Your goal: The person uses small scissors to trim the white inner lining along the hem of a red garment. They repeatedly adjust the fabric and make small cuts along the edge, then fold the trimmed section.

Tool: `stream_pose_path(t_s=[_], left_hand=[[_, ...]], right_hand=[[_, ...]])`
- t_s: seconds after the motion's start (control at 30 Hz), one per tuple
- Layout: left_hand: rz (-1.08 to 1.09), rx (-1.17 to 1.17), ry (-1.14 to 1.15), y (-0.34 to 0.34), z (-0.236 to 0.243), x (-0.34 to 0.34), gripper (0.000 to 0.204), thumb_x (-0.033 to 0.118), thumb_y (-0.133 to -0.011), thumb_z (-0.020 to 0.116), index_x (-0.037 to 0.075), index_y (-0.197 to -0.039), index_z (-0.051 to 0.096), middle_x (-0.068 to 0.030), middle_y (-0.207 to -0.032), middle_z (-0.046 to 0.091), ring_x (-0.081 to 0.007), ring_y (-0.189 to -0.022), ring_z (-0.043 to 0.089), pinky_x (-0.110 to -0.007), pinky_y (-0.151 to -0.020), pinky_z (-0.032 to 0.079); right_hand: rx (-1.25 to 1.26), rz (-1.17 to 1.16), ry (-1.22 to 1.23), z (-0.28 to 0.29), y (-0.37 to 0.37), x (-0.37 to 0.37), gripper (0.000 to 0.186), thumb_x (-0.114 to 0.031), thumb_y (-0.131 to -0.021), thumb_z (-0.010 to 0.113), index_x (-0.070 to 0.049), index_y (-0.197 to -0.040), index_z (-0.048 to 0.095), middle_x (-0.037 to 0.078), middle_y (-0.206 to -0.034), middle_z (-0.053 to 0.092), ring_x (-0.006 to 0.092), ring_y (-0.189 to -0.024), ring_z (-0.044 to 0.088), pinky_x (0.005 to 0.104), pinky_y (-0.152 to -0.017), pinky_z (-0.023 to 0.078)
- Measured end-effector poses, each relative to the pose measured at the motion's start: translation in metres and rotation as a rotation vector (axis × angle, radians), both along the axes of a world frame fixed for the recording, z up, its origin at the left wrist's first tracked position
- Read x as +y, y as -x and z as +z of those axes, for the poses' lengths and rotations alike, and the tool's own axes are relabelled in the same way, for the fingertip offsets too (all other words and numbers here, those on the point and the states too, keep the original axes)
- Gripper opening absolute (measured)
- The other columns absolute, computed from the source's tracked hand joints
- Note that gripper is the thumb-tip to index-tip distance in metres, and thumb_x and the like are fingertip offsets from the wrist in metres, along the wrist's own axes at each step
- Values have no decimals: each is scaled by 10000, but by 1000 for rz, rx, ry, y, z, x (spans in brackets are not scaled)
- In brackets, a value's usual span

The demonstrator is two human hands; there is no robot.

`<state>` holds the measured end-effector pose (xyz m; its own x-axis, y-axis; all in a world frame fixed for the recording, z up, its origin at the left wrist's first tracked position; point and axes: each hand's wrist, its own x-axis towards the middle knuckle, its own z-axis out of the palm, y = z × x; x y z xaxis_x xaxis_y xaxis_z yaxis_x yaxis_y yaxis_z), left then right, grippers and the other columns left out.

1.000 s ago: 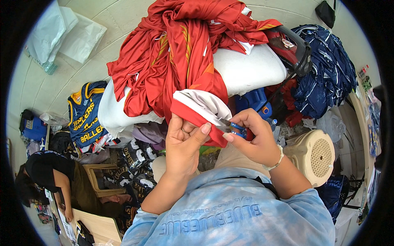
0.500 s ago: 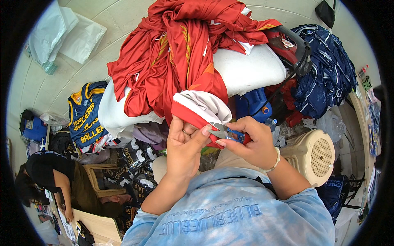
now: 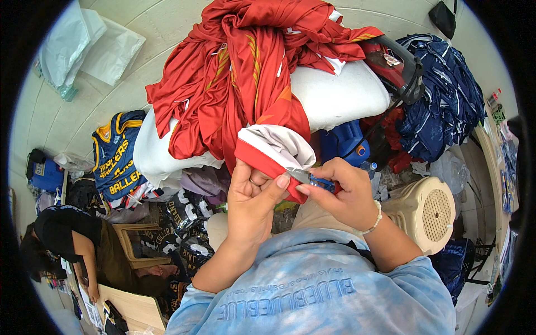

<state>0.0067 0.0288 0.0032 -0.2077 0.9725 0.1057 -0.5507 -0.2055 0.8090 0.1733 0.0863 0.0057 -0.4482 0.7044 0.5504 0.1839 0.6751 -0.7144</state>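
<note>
My left hand (image 3: 249, 195) pinches the red hem of a garment (image 3: 258, 158), thumb on the near side. The garment's white inside (image 3: 279, 140) is turned up and bunched into a loop above the fingers. Blue-handled thread snips (image 3: 318, 182) are in my right hand (image 3: 349, 192), thumb and fingers closed round the handles. Their metal blades lie together against the hem, close to my left thumb tip. The rest of the red cloth runs up to the heap beyond my hands.
A heap of red jerseys (image 3: 223, 84) lies over a white padded surface (image 3: 340, 94). Navy garments (image 3: 441, 95) are piled at the right. A beige plastic stool (image 3: 435, 215) stands near my right elbow. A person in black (image 3: 64, 231) bends over a board at the lower left.
The snips' blades were spread at the hem and are now together. Both hands have barely shifted, and the garment has moved slightly right.
</note>
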Motion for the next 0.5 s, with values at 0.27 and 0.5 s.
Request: stream_pose_path(t_s=[0.27, 0.5], left_hand=[[-8, -16, -19, -4, -4, 2, 589, -67, -863, 595, 32, -1380, 332, -105, -1149, 604, -171, -1063, 597, -315, -921, 490], [48, -15, -26, -3, -7, 10, 529, -21, -893, 557, 77, -1369, 349, -81, -1203, 563, -178, -1079, 583, -349, -922, 503]], right_hand=[[126, 124, 435, -4, 2, -2, 250, -111, -787, 767, -40, -896, 554, -9, -775, 565, 34, -672, 496, 197, -586, 395], [39, 250, 418, -11, -3, 6, 184, -11, -826, 702, -47, -843, 522, -41, -735, 521, 15, -650, 444, 183, -567, 349]])
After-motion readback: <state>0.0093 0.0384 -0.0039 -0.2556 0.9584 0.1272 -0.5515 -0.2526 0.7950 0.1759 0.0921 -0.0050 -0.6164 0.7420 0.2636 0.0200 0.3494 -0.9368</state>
